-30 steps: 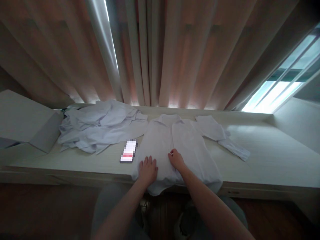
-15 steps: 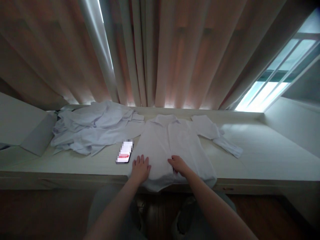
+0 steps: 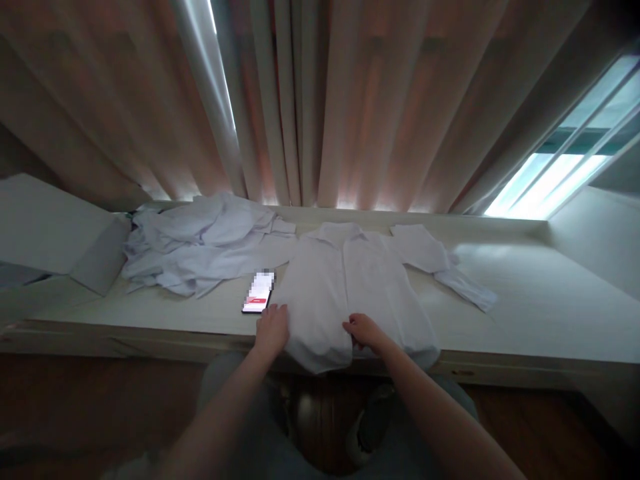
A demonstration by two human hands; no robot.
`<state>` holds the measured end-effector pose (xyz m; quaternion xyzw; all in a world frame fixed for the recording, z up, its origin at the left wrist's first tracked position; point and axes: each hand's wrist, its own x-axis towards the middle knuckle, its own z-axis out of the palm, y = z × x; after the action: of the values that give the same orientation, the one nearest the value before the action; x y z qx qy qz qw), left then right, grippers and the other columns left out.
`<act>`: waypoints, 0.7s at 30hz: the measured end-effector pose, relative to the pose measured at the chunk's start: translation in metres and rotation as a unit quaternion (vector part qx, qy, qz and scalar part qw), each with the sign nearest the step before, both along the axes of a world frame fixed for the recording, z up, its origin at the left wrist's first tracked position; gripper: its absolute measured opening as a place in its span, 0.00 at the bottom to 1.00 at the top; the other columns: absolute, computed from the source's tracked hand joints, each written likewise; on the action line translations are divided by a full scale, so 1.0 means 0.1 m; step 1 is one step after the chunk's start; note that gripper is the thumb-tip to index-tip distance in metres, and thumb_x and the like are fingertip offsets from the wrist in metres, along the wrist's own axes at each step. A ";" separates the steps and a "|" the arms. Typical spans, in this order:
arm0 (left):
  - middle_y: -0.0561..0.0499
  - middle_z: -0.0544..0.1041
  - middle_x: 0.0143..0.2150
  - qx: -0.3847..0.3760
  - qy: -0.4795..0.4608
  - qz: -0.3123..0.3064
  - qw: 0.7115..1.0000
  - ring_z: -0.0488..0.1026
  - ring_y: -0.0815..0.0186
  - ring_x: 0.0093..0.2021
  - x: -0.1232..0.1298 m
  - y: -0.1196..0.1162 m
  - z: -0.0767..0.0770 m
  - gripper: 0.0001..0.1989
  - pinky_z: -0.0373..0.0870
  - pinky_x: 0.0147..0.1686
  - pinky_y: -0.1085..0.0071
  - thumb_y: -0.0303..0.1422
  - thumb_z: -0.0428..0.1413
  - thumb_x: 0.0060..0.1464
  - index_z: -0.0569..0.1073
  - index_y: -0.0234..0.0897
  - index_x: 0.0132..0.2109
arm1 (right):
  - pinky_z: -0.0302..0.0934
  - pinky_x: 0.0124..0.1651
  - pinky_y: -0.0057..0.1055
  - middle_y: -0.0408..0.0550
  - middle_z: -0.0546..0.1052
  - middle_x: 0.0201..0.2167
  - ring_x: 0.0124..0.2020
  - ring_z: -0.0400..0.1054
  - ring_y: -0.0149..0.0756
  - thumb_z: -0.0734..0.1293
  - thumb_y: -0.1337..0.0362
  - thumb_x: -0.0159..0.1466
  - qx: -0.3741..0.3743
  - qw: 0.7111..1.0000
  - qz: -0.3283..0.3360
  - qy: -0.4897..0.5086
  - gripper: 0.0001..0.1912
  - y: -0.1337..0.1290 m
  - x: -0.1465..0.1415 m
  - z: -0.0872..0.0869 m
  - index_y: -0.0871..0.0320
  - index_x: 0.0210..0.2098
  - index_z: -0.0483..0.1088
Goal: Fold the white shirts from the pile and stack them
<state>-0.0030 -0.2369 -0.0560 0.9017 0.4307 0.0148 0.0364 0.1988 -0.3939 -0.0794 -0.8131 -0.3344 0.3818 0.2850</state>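
A white collared shirt (image 3: 320, 293) lies front up, its hem hanging over the near edge of the white ledge (image 3: 530, 320). With bent fingers, my right hand (image 3: 367, 332) pinches the front placket low on the shirt. My left hand (image 3: 273, 328) rests at the shirt's lower left edge, fingers stretched forward and not wrapped round anything I can see. Just beyond it lies a phone (image 3: 259, 291) with a lit screen. The shirt's right sleeve (image 3: 420, 248) is spread outward, with its cuff end bent toward me.
A heap of crumpled white clothes (image 3: 200, 240) lies at the back left, touching the shirt's left sleeve. Farther left stands a white box (image 3: 55, 230). Long curtains (image 3: 380, 113) hang behind the ledge, and a bright window (image 3: 555, 167) shows at the right.
My left hand has slid off the shirt front to its left edge, closer to the phone. My right hand stays pinched on the placket. The view has shifted slightly.
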 end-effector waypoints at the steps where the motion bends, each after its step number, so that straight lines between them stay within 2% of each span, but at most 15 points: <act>1: 0.41 0.64 0.51 -0.018 0.004 0.017 1.000 0.62 0.57 0.51 -0.02 0.02 0.02 0.19 0.62 0.43 0.61 0.27 0.41 0.53 0.61 0.39 0.53 | 0.54 0.16 0.21 0.41 0.68 0.14 0.15 0.62 0.27 0.59 0.62 0.60 0.002 1.000 0.001 0.002 0.08 0.00 0.00 0.00 0.60 0.27 0.62; 6: 0.40 0.69 0.45 -0.104 -0.018 0.088 0.990 0.67 0.57 0.46 -0.09 0.18 0.01 0.16 0.63 0.40 0.64 0.32 0.45 0.52 0.62 0.35 0.49 | 0.54 0.16 0.22 0.43 0.68 0.16 0.17 0.64 0.28 0.59 0.62 0.60 0.013 1.000 0.008 0.020 0.08 -0.02 0.01 -0.02 0.60 0.27 0.62; 10: 0.45 0.73 0.39 -0.132 -0.040 0.087 0.987 0.70 0.62 0.39 -0.20 0.29 -0.03 0.13 0.62 0.35 0.70 0.37 0.49 0.50 0.66 0.34 0.42 | 0.54 0.16 0.23 0.42 0.67 0.15 0.15 0.62 0.28 0.58 0.61 0.60 0.014 1.000 0.017 0.019 0.10 -0.02 0.03 -0.04 0.60 0.26 0.62; 14: 0.49 0.73 0.32 -0.153 -0.090 0.068 0.982 0.69 0.66 0.33 -0.32 0.33 0.00 0.14 0.60 0.31 0.73 0.42 0.48 0.52 0.68 0.36 0.32 | 0.55 0.18 0.22 0.42 0.67 0.16 0.16 0.62 0.27 0.58 0.61 0.61 0.003 1.000 0.017 0.022 0.10 -0.03 0.01 -0.03 0.60 0.26 0.62; 17: 0.50 0.72 0.31 -0.161 -0.137 0.065 0.975 0.67 0.69 0.32 -0.37 0.33 0.02 0.16 0.60 0.30 0.74 0.44 0.45 0.54 0.67 0.35 0.33 | 0.55 0.18 0.21 0.43 0.67 0.17 0.18 0.62 0.27 0.57 0.61 0.62 0.006 1.000 0.011 0.026 0.10 -0.04 -0.01 0.01 0.59 0.27 0.61; 21: 0.51 0.72 0.32 -0.181 -0.171 0.069 0.966 0.68 0.71 0.29 -0.43 0.30 0.00 0.14 0.60 0.28 0.76 0.41 0.44 0.55 0.65 0.34 0.41 | 0.53 0.16 0.21 0.41 0.66 0.17 0.16 0.60 0.26 0.54 0.60 0.63 0.018 1.000 -0.007 0.010 0.11 -0.05 -0.01 0.04 0.59 0.28 0.60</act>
<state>-0.0458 -0.2069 -0.0558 0.8319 0.4749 0.0934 0.2713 0.1980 -0.3988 -0.0753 -0.8063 -0.3322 0.3823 0.3055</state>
